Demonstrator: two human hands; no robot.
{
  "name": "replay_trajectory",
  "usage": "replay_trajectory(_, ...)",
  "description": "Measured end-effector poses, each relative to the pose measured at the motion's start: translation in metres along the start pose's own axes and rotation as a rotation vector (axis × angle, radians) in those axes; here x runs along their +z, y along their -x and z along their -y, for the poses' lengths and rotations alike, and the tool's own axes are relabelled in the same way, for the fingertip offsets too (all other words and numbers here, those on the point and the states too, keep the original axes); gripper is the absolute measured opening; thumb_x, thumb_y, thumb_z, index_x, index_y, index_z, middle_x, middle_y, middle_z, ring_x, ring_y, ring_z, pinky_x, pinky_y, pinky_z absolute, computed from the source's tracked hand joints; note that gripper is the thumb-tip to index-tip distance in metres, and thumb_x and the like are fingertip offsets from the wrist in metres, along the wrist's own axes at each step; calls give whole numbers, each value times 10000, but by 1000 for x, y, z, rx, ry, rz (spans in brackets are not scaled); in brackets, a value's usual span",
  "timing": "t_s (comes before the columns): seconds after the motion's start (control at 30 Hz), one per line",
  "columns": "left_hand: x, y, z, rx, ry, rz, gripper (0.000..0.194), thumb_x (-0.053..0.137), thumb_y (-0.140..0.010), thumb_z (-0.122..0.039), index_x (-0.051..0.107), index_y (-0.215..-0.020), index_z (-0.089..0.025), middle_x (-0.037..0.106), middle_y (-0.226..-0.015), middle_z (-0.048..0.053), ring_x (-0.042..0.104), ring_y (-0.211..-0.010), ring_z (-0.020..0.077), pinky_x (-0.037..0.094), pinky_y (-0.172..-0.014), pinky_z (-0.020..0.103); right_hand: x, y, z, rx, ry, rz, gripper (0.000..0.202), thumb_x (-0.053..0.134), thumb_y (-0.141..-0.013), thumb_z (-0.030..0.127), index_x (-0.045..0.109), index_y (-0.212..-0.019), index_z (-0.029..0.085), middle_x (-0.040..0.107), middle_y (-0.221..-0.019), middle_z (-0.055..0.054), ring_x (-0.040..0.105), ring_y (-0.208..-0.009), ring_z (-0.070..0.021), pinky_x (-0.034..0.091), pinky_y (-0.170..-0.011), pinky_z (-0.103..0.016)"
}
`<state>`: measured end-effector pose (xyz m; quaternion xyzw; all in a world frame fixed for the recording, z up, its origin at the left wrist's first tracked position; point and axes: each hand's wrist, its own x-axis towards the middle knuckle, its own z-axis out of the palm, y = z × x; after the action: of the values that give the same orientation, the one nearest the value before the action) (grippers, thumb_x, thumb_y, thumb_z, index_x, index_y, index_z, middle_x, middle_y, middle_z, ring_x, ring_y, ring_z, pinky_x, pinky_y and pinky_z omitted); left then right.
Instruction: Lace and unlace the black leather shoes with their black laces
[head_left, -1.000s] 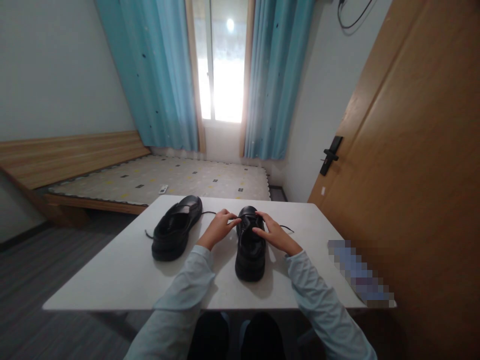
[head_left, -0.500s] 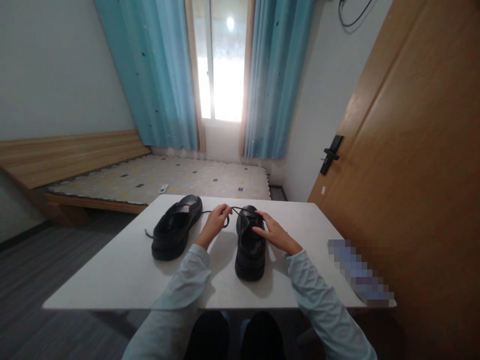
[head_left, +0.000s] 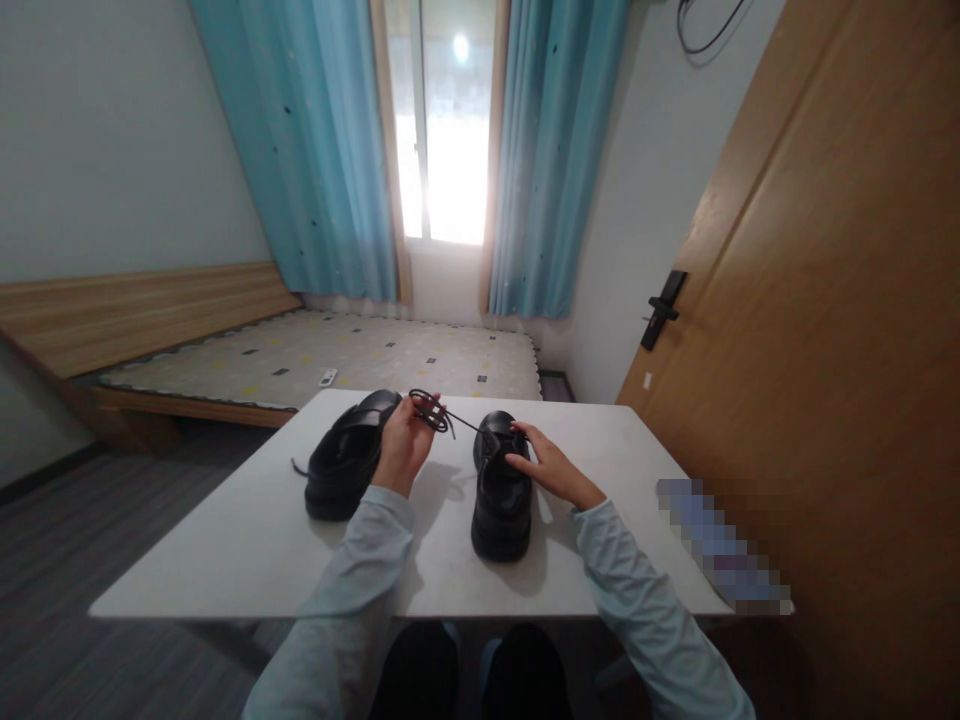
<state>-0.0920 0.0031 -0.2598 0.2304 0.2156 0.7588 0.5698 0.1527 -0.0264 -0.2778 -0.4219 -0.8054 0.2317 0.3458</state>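
Note:
Two black shoes rest on the white table, heels toward me. My left hand [head_left: 406,442] is closed on a bunched black shoelace [head_left: 431,410], lifted between the shoes. One strand of it runs taut to the eyelets of the right shoe [head_left: 501,510]. Across that shoe's opening and tongue lies my right hand [head_left: 551,462], thumb and fingers gripping its upper. The left shoe [head_left: 341,465] stands beside my left hand, partly hidden by it, with a lace end sticking out at its left side.
The white table [head_left: 225,560] has a blurred flat item [head_left: 720,550] at its right edge. Behind it stands a bed [head_left: 375,345] with a small white remote [head_left: 328,377]. A wooden door [head_left: 825,300] is on the right.
My left hand has moved left and turned, pulling the lace away from the right shoe; the lace now shows as bunched loops. My right hand has stayed in place.

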Motion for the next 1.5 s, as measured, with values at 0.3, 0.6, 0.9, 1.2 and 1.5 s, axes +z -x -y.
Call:
replay_trajectory(0.3, 1, 5, -14, -50, 250, -47, 283, 430, -927, -235, 571, -697, -150, 678, -807, 25, 574, -575, 83, 510, -675, 282, 1, 0, -1, -2, -11, -7, 568, 582, -814, 428, 433, -1298, 172, 507, -1311, -146, 476, -1229, -260, 330, -1069, -461)
replay_trajectory(0.6, -2, 3, -20, 97, 275, -4, 218, 459, -921, -284, 527, -747, -171, 618, -741, 2, 541, -560, 83, 443, -530, 209, 0, 0, -2, -4, 4, 0, 568, 579, -816, 427, 432, -1297, 163, 505, -1314, -151, 476, -1231, -260, 338, -1067, -457)
replay_trajectory(0.9, -5, 6, -33, 214, 131, 42, 215, 587, -845, -361, 475, -771, -194, 527, -654, -39, 446, -471, 54, 355, -437, 163, 0, -1, -2, -12, 3, -3, 582, 584, -813, 427, 425, -1306, 160, 512, -1301, -152, 478, -1225, -261, 338, -1066, -453)
replay_trajectory(1.2, -6, 4, -14, 450, -805, 73, 222, 632, -766, -388, 545, -812, -189, 581, -718, -17, 548, -602, 88, 407, -536, 179, -1, 0, 1, -7, -2, -2, 581, 584, -812, 435, 431, -1301, 163, 520, -1286, -148, 492, -1210, -257, 348, -1059, -445)
replay_trajectory(1.5, -5, 21, 25, 258, -1508, 518, 243, 627, -784, -291, 518, -990, -220, 707, -884, 45, 661, -842, 195, 471, -745, 291, 0, -1, 0, 4, 8, 5, 581, 578, -815, 431, 422, -1304, 160, 504, -1311, -153, 466, -1240, -262, 329, -1070, -456)
